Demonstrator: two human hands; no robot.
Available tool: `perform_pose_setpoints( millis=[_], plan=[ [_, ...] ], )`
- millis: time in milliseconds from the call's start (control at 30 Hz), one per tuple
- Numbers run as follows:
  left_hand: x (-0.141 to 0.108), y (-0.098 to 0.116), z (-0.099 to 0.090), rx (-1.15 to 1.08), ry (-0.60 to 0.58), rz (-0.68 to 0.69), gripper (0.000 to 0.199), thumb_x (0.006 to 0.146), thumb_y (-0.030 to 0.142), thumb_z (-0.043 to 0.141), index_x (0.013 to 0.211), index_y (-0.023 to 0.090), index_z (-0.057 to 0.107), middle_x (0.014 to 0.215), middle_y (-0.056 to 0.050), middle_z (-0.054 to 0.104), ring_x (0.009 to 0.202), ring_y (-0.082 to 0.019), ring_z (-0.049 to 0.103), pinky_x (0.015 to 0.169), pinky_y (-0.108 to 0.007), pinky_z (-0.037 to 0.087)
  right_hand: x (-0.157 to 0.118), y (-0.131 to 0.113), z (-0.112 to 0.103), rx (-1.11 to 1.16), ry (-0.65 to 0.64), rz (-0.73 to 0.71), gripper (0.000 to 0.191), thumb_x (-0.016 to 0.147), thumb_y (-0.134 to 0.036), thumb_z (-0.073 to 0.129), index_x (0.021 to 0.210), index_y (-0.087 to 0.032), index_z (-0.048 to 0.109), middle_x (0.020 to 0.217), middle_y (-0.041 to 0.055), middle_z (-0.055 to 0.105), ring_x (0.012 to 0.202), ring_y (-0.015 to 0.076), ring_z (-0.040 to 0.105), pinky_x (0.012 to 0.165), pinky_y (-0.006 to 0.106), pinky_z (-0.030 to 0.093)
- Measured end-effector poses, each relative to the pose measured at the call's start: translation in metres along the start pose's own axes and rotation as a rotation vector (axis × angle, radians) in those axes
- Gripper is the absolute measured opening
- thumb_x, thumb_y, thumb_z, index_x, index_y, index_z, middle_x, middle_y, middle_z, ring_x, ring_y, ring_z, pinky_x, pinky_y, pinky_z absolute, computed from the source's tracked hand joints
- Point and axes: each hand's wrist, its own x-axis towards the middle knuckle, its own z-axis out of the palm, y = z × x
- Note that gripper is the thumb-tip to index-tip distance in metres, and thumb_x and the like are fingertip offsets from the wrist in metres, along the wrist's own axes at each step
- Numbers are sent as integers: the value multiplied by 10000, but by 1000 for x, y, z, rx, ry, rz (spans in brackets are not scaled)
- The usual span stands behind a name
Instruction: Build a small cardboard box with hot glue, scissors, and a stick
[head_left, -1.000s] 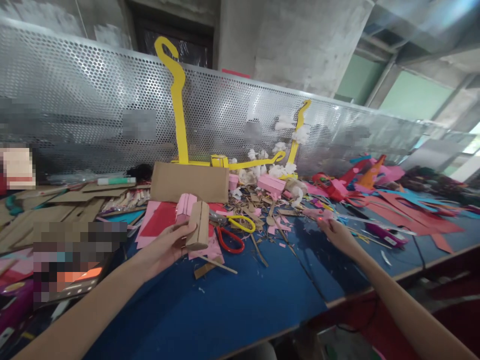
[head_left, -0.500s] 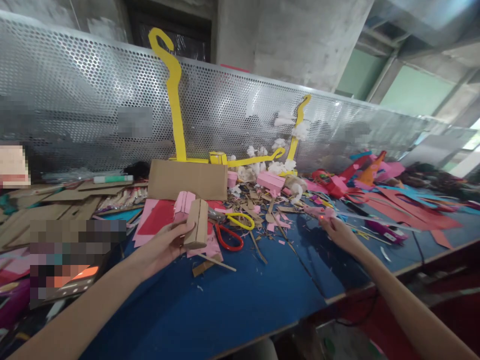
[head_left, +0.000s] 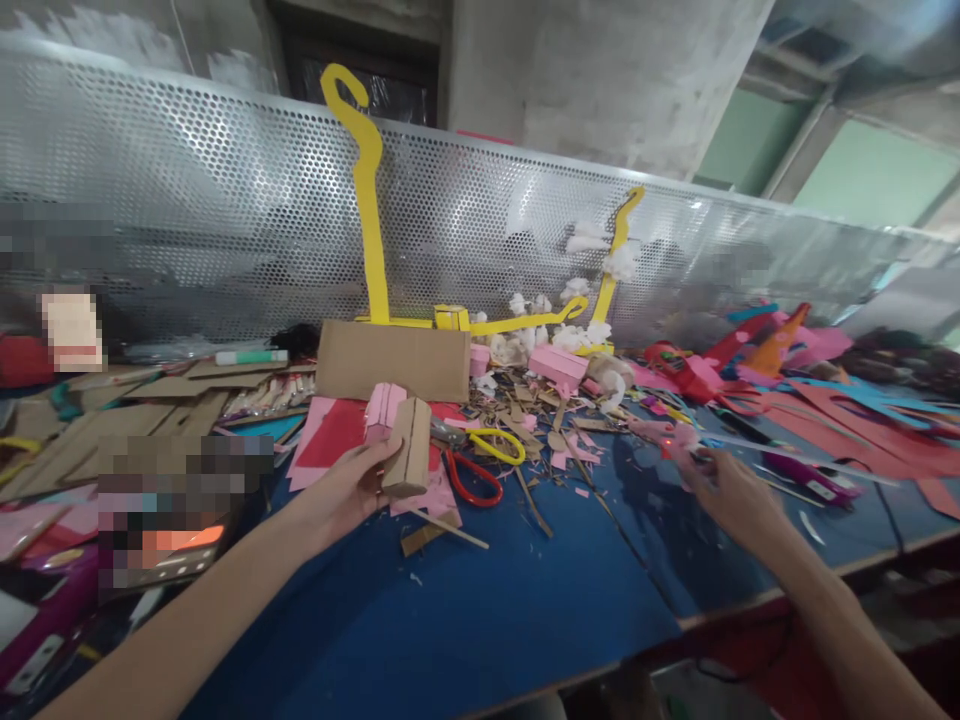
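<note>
My left hand [head_left: 352, 490] has its fingers closed around a small cardboard box [head_left: 409, 450] with a dark seam down its length. Just behind that box stands a pink box [head_left: 385, 410]. To the right, my right hand [head_left: 724, 490] grips a pink glue gun [head_left: 675, 437] showing a small red light; a long translucent stick [head_left: 795, 452] extends from its back. Between my hands lie scissors with one yellow and one red handle [head_left: 474, 480]. Pink and red paper [head_left: 330, 440] lies under and beside the boxes.
A cardboard panel [head_left: 394, 362] and tall yellow strips [head_left: 371, 230] stand near the perforated metal screen [head_left: 472, 230]. Scraps [head_left: 540, 405] litter the blue table [head_left: 480, 620]. A purple glue gun [head_left: 814, 482] lies right; cardboard sheets [head_left: 97, 430] are at left.
The view has shifted, moving the scene slightly right in the picture. My right hand has changed its hold at the pink glue gun; my left hand still holds the cardboard box.
</note>
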Motion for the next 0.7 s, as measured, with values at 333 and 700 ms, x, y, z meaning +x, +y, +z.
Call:
perform_pose_setpoints(
  millis=[333, 700],
  plan=[
    [9, -3, -5, -152, 10, 143, 294, 788, 190, 848, 1056, 180, 727, 1010, -65, 777, 910, -188, 727, 821, -301, 591, -71, -174, -28, 347, -235, -493, 166, 1017, -389, 527, 1118, -289, 612, 1058, 70, 718, 1010, 276, 688, 891, 435, 509],
    [5, -8, -5, 56, -190, 312, 457, 791, 181, 844, 1218, 209, 683, 1153, -91, 771, 1181, -267, 670, 1121, -444, 428, -21, -290, 20, 914, -631, -519, 941, 826, -431, 801, 1575, -287, 249, 1549, 133, 454, 1346, 326, 525, 1089, 498, 480]
  ],
)
